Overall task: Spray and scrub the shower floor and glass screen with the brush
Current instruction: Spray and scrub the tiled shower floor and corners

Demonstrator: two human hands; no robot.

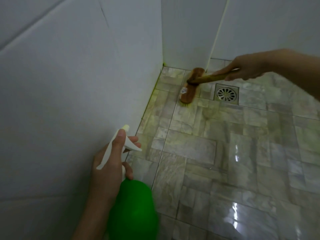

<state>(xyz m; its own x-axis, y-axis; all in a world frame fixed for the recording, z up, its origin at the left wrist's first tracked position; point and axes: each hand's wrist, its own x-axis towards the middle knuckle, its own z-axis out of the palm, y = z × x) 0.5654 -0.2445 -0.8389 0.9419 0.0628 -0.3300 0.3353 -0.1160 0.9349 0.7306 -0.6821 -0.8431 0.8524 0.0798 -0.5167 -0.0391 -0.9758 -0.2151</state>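
A green, rounded plastic spray bottle (133,210) with a white trigger head (121,146) is held at the lower centre of the frame. It is gripped by the left hand (107,170), with the thumb laid along the top of the head and the fingers curled round the neck below it. The bottle's body is opaque, so what is inside cannot be told.

At the upper right, the pale wooden handle (211,77) of a brown wooden scrubbing brush (187,87) is grasped by the right hand (247,68), whose fingers are closed round it. The brush head is set bristles-down on the grey marbled tile floor (225,153) near the far corner, just left of 1 square metal drain (226,94). A yellow-green tint is seen on the tiles beside the brush and along the foot of the white tiled wall (69,84).
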